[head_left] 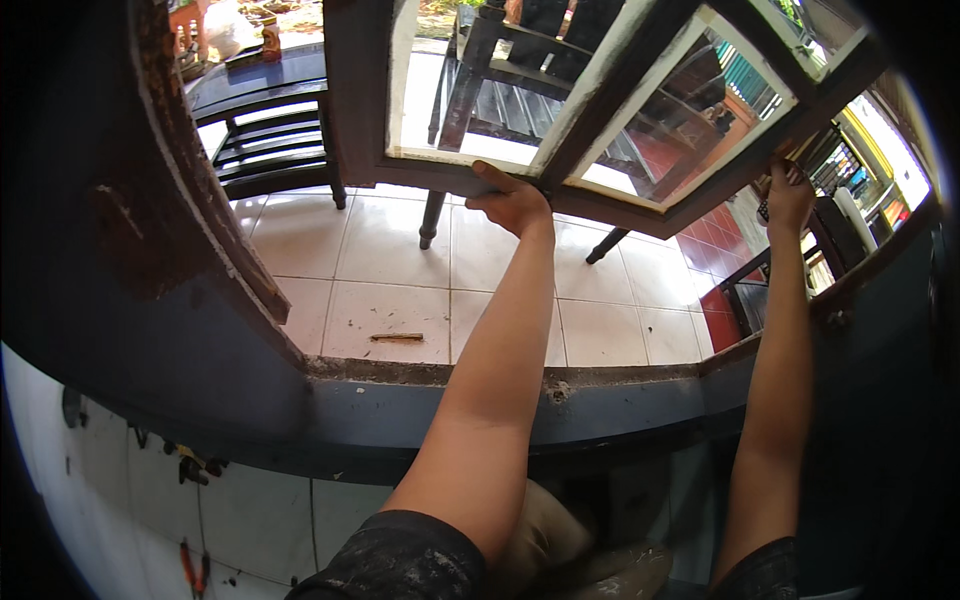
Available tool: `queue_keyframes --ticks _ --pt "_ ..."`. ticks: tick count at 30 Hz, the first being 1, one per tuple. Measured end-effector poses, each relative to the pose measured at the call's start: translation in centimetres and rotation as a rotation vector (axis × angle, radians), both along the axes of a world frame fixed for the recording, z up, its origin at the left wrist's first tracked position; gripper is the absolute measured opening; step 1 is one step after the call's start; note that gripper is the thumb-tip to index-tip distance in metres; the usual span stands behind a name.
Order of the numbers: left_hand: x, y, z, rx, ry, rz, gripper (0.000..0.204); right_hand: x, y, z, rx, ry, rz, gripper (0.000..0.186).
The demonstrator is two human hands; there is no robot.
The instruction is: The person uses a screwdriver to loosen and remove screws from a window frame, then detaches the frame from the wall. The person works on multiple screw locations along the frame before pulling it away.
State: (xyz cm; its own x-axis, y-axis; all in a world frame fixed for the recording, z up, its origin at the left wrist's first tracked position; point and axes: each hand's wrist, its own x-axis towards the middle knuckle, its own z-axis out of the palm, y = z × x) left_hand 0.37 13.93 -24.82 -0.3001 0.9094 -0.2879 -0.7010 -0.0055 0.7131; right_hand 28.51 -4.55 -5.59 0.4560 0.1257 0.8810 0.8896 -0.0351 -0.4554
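A dark wooden window sash with white-edged glass panes hangs tilted in the wall opening. My left hand holds its bottom rail from below, thumb up against the wood near the middle bar. Further right, my right hand grips the sash by its lower right part, fingers closed at the edge. Both arms reach out over the sill, and the sash's lower edge is raised above it. The top of the sash runs out of view.
A dark slatted bench stands outside on white floor tiles. A wood strip lies on those tiles. The worn wooden jamb bounds the opening at left. Red-handled pliers and other small tools lie on the floor at lower left.
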Motion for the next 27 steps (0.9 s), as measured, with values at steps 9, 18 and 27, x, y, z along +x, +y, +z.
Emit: queue_keyframes --ticks 9,18,27 --pt "-0.3 0.3 0.1 -0.045 0.05 -0.027 0.112 -2.1 0.3 -0.1 0.003 0.368 0.131 0.038" --pt "-0.2 -0.1 0.5 -0.077 0.072 -0.033 0.11 0.5 0.0 -0.5 0.046 -0.262 -0.161 0.024" --pt "-0.4 -0.5 0.7 -0.071 0.06 -0.058 0.112 -4.1 -0.4 -0.3 0.105 0.365 0.219 0.019"
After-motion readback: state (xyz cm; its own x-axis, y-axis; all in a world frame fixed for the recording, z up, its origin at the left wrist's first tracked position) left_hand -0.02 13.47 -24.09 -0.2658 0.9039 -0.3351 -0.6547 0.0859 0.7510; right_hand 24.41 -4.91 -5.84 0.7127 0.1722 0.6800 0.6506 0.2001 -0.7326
